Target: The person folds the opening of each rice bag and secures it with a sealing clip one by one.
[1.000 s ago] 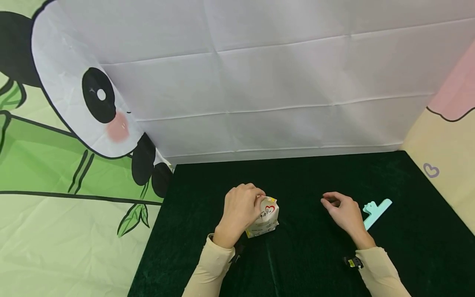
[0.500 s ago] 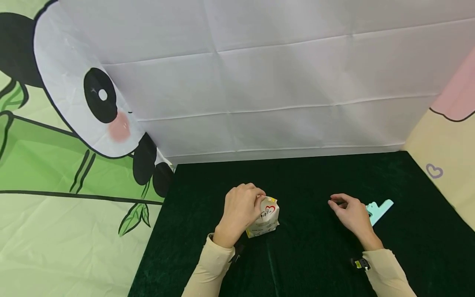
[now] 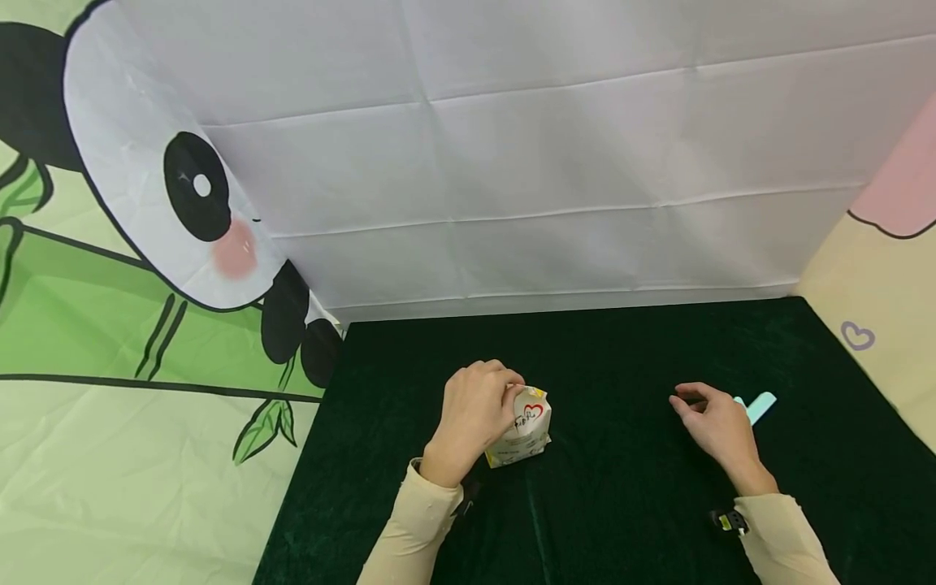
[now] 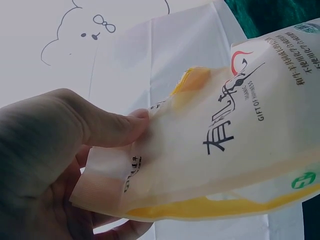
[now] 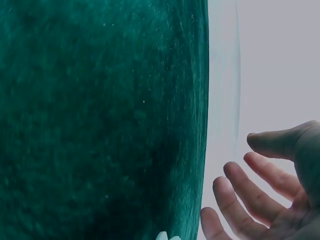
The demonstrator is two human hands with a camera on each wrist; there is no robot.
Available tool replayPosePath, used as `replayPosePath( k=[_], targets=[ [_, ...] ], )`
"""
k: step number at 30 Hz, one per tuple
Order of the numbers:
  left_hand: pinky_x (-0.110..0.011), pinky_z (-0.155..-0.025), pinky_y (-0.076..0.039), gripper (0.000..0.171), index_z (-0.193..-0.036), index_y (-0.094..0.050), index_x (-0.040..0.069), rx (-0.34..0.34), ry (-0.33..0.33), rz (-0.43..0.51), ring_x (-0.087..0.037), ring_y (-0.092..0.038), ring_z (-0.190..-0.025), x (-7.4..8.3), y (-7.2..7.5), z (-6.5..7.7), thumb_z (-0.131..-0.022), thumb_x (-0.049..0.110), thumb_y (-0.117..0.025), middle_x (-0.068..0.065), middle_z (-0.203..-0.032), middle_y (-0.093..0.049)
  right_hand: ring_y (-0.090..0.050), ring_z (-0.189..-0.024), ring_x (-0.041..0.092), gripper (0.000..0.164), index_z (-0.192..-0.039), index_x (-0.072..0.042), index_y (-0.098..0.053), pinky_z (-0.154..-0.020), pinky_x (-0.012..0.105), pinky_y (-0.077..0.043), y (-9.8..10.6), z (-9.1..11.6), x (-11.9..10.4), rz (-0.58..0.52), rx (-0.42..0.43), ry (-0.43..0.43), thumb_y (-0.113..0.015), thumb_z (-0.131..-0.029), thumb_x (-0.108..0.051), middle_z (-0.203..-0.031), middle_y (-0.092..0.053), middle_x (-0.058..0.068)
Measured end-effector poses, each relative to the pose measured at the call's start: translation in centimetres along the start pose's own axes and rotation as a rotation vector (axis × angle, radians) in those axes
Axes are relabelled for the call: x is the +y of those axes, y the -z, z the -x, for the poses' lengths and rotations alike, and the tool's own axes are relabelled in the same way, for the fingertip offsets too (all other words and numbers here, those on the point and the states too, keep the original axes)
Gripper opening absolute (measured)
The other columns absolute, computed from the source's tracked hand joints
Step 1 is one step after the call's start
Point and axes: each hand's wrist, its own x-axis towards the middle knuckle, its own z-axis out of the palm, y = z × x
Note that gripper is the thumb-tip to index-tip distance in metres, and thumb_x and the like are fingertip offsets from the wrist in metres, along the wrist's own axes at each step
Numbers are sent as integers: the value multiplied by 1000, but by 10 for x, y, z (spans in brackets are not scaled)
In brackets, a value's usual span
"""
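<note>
My left hand pinches the top edge of a small cream-and-yellow food pouch that stands on the table. In the left wrist view the thumb presses on the front of the folded top of the pouch, with fingers behind it. My right hand hovers over the right part of the table, fingers loosely bent and apart from the thumb, holding nothing. Behind that hand lies a mint-green bag clip, mostly hidden in the head view; only a pale tip of the clip shows at the right wrist view's lower edge.
A dark green cloth covers the table. A white fabric wall rises at its back edge. Printed cloth with a panda hangs at the left, and a cream-and-pink panel borders the right side.
My right hand has moved to the right, and now covers most of the mint-green bag clip in the head view. The left hand and the pouch have stayed in place.
</note>
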Motion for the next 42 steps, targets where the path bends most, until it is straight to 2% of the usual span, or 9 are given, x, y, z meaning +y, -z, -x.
replayPosePath(
  k=[8,13,21,26,31,42],
  targets=[
    [-31,-76,-57,12,-101,-85,20,-5,2,12,-16,-68,-87,0,1,0,-101,25,-74,2,-103,-80,-69,-95,37,43,-138,-1,-64,-65,34,-47,4,-1,10,73,25,-19,-58,-109,-32,-121,-68,33],
    [-30,-76,-56,12,-101,-85,20,-3,5,17,-16,-67,-86,0,1,0,-101,25,-74,2,-103,-80,-68,-97,40,41,-137,-1,-64,-66,37,-49,5,-1,15,101,54,-8,-58,-108,-30,-124,-65,34],
    [-29,-74,-55,12,-101,-85,20,-5,13,14,-15,-66,-84,-1,1,-1,-101,26,-74,2,-103,-80,-65,-97,46,39,-135,1,-64,-69,53,-51,6,0,25,158,101,38,-60,-107,-26,-132,-60,38],
    [-29,-74,-56,12,-101,-85,20,0,14,20,-16,-68,-86,-1,2,-1,-101,26,-74,3,-103,-80,-59,-110,58,37,-131,2,-65,-77,65,-50,6,-1,27,192,139,56,-62,-105,-23,-138,-55,39],
    [-28,-74,-55,13,-101,-85,20,-3,11,24,-15,-67,-86,0,2,-1,-102,26,-74,3,-104,-80,-53,-119,62,36,-130,4,-65,-84,74,-48,6,-2,27,212,155,50,-64,-103,-21,-144,-50,40],
    [-29,-74,-56,13,-102,-85,20,-5,18,31,-16,-68,-87,-2,0,-1,-102,26,-73,3,-105,-80,-50,-120,64,41,-134,7,-60,-83,75,-48,8,-2,36,236,128,19,-61,-104,-21,-145,-47,43]
  ],
)
